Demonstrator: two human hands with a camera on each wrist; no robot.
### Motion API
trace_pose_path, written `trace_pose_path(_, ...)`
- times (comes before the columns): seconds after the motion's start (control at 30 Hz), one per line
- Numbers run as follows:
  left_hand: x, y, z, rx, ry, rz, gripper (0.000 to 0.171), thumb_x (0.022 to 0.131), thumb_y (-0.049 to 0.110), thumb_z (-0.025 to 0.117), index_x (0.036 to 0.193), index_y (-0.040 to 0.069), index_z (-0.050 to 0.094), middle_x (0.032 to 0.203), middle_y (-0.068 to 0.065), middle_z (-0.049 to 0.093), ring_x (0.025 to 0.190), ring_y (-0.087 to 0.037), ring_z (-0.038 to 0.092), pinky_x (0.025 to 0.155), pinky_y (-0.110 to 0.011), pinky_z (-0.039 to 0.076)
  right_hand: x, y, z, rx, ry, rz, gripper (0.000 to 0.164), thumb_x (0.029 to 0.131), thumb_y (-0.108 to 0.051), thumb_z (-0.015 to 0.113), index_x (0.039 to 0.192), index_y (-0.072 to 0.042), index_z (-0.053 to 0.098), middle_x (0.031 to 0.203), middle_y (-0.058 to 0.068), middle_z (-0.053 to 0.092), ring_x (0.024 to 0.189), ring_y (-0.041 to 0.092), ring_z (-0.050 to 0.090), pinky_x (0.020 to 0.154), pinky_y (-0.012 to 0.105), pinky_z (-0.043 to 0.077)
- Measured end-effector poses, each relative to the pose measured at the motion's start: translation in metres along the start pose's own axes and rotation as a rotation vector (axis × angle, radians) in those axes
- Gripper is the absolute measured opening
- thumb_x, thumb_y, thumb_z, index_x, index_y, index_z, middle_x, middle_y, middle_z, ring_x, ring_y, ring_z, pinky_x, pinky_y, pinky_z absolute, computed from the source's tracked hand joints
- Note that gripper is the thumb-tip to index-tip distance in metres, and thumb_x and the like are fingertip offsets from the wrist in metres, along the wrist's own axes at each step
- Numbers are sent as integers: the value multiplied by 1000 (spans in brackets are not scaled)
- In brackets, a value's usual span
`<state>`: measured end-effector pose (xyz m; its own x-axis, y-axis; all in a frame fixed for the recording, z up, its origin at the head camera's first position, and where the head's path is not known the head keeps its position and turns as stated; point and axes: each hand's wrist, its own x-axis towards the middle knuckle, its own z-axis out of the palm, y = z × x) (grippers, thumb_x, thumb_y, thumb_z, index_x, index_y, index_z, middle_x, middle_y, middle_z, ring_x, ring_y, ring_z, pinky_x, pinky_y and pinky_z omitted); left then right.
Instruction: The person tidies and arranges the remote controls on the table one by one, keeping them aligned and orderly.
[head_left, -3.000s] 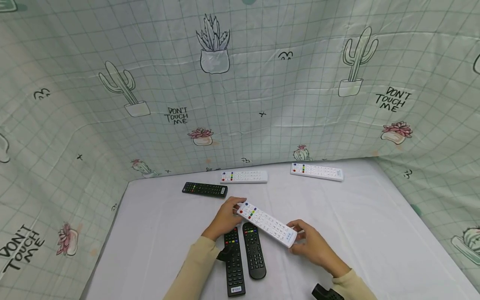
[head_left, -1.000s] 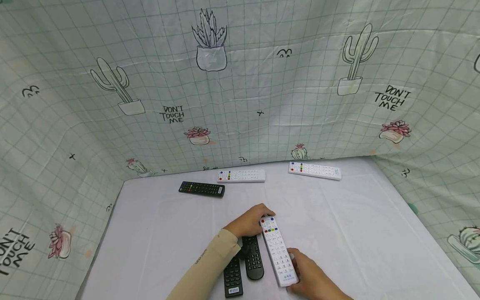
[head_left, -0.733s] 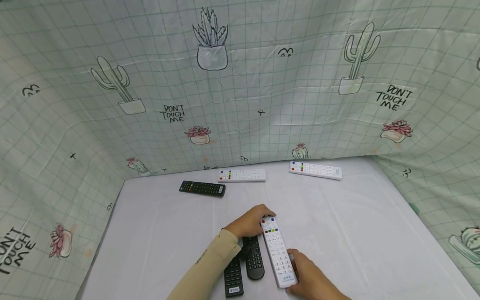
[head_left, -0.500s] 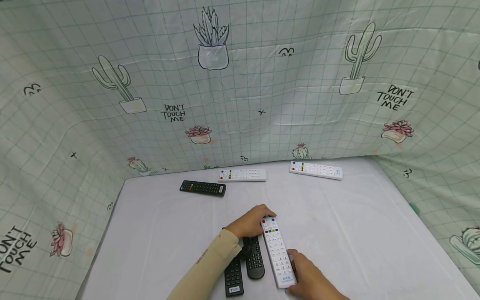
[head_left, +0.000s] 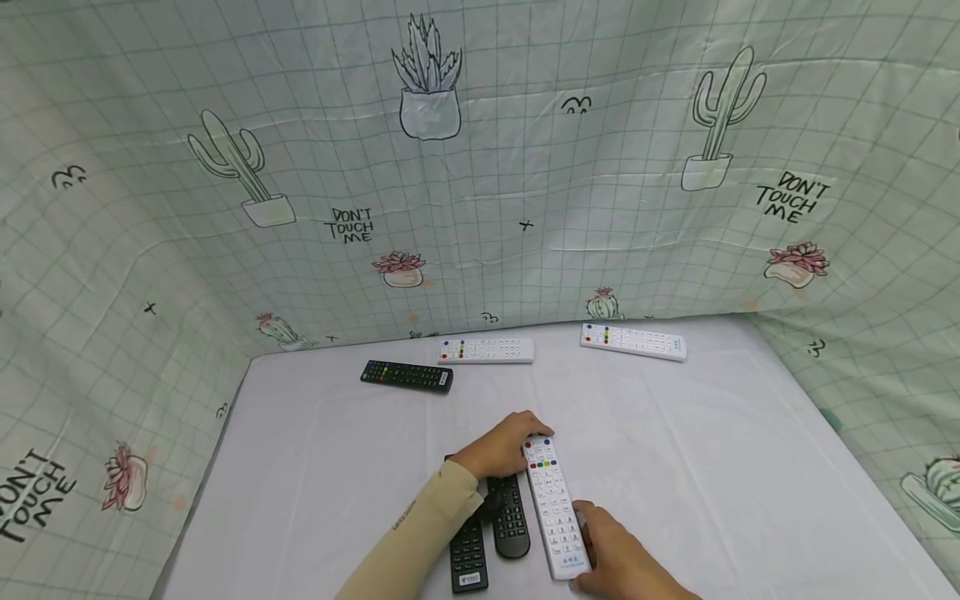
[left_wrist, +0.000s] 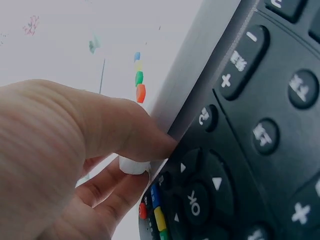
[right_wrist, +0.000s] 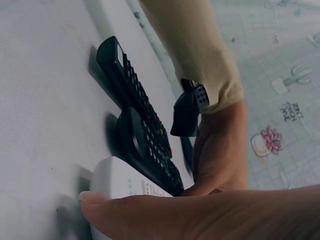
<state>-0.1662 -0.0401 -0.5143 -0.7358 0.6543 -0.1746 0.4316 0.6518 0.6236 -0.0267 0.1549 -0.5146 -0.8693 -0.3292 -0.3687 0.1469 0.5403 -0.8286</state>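
Observation:
A white remote control stands lengthwise to the right of two black ones, coloured buttons at its far end. My left hand holds that far end between thumb and fingers; in the left wrist view the thumb is against its edge. Near the other end, my right hand grips the remote; its thumb shows on the white casing in the right wrist view. Under my left forearm lie a rounded black remote and a longer black remote, side by side, both partly hidden.
At the back of the white-covered table lie another black remote, a white remote and, farther right, one more white remote. A cactus-print curtain encloses the back and both sides.
Three seconds ago both hands held the white remote slantwise above the black ones; it has since turned lengthwise and come to their right. Over the last second hands and remote have hardly moved.

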Motion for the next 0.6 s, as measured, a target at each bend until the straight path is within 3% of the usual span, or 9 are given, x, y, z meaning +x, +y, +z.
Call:
trace_pose_path(0.13, -1, -3, 0, -1, 1, 14, 56, 88, -14, 73, 140, 5, 67, 134, -6, 64, 118, -14, 56, 102, -22, 50, -1, 0, -5, 11, -42, -46, 90, 71, 16, 83, 145, 24, 33, 107, 15, 64, 94, 27, 67, 76, 36, 61)
trace_pose_path(0.23, -4, -5, -2, -17, 3, 27, 56, 89, -14, 72, 141, 5, 66, 134, -7, 64, 120, -14, 56, 105, -24, 50, -1, -1, -10, -36, -42, -45, 89, 77, 5, 87, 146, 24, 34, 102, 11, 61, 89, 24, 64, 71, 31, 57)
trace_pose_path(0.4, -10, -12, -7, -72, 27, 18, 57, 90, -14, 68, 143, 4, 63, 136, -8, 63, 124, -19, 57, 108, -30, 50, 1, -7, -20, -172, 51, -32, 87, 80, -14, 92, 145, 18, 43, 97, 6, 57, 82, 20, 55, 65, 28, 48)
trace_pose_path(0.6, -20, -26, -19, -149, 110, 6, 52, 92, -12, 66, 141, 2, 63, 137, -12, 61, 125, -28, 59, 109, -41, 51, 9, -15, -32, -208, 154, -32, 77, 81, -14, 91, 142, 12, 51, 99, 6, 61, 81, 17, 58, 66, 29, 51)
